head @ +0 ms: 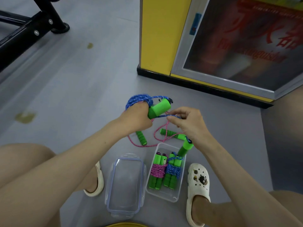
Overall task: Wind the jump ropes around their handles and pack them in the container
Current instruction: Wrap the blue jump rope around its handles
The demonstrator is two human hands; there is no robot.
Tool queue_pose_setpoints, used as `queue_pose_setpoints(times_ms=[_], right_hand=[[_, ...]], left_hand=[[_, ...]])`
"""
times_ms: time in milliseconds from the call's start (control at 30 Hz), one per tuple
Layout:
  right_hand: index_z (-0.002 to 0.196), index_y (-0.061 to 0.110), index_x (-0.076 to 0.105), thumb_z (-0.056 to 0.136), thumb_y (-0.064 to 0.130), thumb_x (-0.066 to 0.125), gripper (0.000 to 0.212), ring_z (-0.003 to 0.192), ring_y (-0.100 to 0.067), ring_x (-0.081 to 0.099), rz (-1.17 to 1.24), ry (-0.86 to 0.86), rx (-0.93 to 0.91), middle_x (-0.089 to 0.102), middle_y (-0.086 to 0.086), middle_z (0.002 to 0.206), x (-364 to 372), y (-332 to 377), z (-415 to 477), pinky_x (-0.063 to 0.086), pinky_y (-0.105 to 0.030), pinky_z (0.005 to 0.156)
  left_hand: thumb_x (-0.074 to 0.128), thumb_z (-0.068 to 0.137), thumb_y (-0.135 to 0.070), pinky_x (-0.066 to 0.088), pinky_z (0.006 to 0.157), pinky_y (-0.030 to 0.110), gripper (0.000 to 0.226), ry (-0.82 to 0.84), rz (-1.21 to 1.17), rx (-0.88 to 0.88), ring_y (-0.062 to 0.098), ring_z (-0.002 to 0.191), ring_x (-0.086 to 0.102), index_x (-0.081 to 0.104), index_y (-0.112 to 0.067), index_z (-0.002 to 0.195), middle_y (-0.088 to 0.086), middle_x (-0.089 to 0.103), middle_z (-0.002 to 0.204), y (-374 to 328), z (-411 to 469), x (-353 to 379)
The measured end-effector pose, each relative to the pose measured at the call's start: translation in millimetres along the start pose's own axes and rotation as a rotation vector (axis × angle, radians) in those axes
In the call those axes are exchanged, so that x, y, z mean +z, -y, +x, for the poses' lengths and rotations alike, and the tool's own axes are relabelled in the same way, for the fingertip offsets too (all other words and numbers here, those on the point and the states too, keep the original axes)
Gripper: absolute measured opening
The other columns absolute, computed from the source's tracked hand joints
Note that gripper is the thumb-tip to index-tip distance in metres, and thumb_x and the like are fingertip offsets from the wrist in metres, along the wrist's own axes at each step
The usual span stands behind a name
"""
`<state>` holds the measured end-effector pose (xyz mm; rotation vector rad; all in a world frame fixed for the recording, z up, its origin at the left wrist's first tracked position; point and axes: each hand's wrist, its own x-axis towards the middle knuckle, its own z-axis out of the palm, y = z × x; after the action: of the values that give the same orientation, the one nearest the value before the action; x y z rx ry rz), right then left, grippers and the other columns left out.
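Now the left hand [137,117] is clamped round one green handle [159,108] of the blue rope [139,99], whose gathered coils loop over the back of that hand. Just beside it, the right hand [188,124] pinches a free strand of the same rope between thumb and fingertips, close under the handle's end. The two hands are near each other but not touching. A second handle [186,147], apparently the other end of this rope, hangs below the right wrist over the far right corner of the container [165,194]. That clear container stands open on the floor [82,79] between the person's feet and holds two wound sets side by side, a pink bundle [158,171] and a blue bundle [173,171]. Its lid [126,184] lies just left of it. Beyond the container the pink rope [147,142] sprawls loose on the floor with both its handles lying apart. The step in hand looks like the winding of the third rope. The next move likely calls for bringing both handles together, wrapping the coils tightly round them and tucking the end in. After that the bundle goes into the container, and the pink rope is not yet wound.
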<state>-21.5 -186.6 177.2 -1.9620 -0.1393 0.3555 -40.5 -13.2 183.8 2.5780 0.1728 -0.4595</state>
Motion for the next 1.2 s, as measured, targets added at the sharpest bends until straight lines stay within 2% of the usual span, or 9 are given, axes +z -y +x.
queue_pose_setpoints(times_ms=[133, 300, 433, 633, 700, 800, 900, 1000, 1200], right_hand=[[0.086, 0.009, 0.069, 0.083, 0.008, 0.070, 0.003, 0.051, 0.008, 0.051, 0.067, -0.106, -0.010, 0.060, 0.006, 0.064, -4, 1, 2, 0.039, -0.006, 0.054], [0.081, 0.017, 0.066, 0.086, 0.008, 0.066, 0.009, 0.060, -0.001, 0.053, 0.226, -0.127, 0.060, 0.061, 0.001, 0.070, -7, 6, 2, 0.042, -0.011, 0.056], [0.082, 0.015, 0.067, 0.086, 0.014, 0.065, 0.005, 0.066, -0.010, 0.056, 0.341, -0.081, 0.101, 0.065, 0.003, 0.068, -5, 7, 1, 0.048, -0.021, 0.068], [0.078, 0.010, 0.056, 0.096, -0.002, 0.039, 0.028, 0.048, -0.006, 0.055, 0.515, 0.019, 0.218, 0.058, 0.007, 0.053, 6, 7, -2, 0.050, -0.024, 0.058], [0.093, 0.007, 0.063, 0.095, 0.000, 0.036, 0.028, 0.074, -0.020, 0.065, 0.341, 0.034, 0.247, 0.067, -0.010, 0.081, 10, 3, -3, 0.054, -0.034, 0.074], [0.090, 0.003, 0.061, 0.099, 0.007, 0.039, 0.025, 0.065, -0.021, 0.058, 0.317, 0.112, 0.297, 0.062, -0.018, 0.079, 19, 1, -7, 0.050, -0.027, 0.063], [0.078, 0.008, 0.065, 0.100, 0.014, 0.042, 0.032, 0.062, -0.019, 0.056, 0.297, 0.242, 0.281, 0.062, -0.013, 0.071, 21, 0, -11, 0.048, -0.028, 0.069], [0.078, 0.012, 0.068, 0.098, 0.017, 0.048, 0.028, 0.058, -0.014, 0.056, 0.169, 0.313, 0.242, 0.065, -0.009, 0.070, 20, -1, -13, 0.046, -0.029, 0.069], [0.083, 0.011, 0.070, 0.088, 0.016, 0.064, 0.010, 0.047, -0.009, 0.043, -0.014, 0.221, 0.200, 0.061, -0.005, 0.064, 17, 0, -8, 0.035, -0.023, 0.051]], left_hand=[[0.067, 0.072, -0.002, 0.045, 0.054, 0.026, 0.018, 0.386, -0.544, -0.148, 0.017, 0.053, 0.058, 0.060, -0.001, 0.089, 0.009, 0.062, 0.066, -8, -2, -6], [0.062, 0.056, -0.012, 0.036, 0.099, 0.060, 0.017, 0.638, -0.940, 0.019, 0.031, 0.081, 0.056, 0.074, -0.008, 0.067, 0.015, 0.062, 0.070, -10, -7, -11], [0.062, 0.052, -0.008, 0.048, 0.089, 0.035, 0.032, 0.745, -1.300, 0.127, 0.023, 0.056, 0.060, 0.074, -0.001, 0.081, 0.009, 0.060, 0.056, -10, -10, -9], [0.075, 0.045, -0.012, 0.052, 0.095, 0.039, 0.072, 0.697, -1.598, 0.135, 0.032, 0.092, 0.067, 0.061, 0.012, 0.111, 0.019, 0.071, 0.090, -17, -10, -1], [0.075, 0.048, -0.011, 0.053, 0.093, 0.037, 0.066, 0.686, -1.673, 0.170, 0.031, 0.096, 0.068, 0.065, 0.010, 0.110, 0.020, 0.071, 0.098, -18, -9, -1], [0.053, 0.066, -0.007, 0.055, 0.089, 0.032, 0.049, 0.614, -1.792, 0.187, 0.026, 0.101, 0.068, 0.065, 0.008, 0.111, 0.019, 0.070, 0.107, -22, -13, -6], [0.041, 0.069, -0.003, 0.058, 0.075, 0.022, 0.059, 0.421, -1.805, 0.131, 0.022, 0.112, 0.063, 0.050, 0.010, 0.125, 0.020, 0.062, 0.125, -24, -9, -9], [0.048, 0.064, -0.006, 0.050, 0.093, 0.023, 0.062, 0.265, -1.665, 0.014, 0.019, 0.119, 0.059, 0.051, 0.005, 0.125, 0.014, 0.062, 0.128, -22, -4, -11], [0.062, 0.068, 0.001, 0.042, 0.060, 0.025, 0.018, 0.155, -0.997, -0.034, 0.011, 0.068, 0.054, 0.055, -0.009, 0.082, 0.000, 0.057, 0.073, -26, -8, -10]])
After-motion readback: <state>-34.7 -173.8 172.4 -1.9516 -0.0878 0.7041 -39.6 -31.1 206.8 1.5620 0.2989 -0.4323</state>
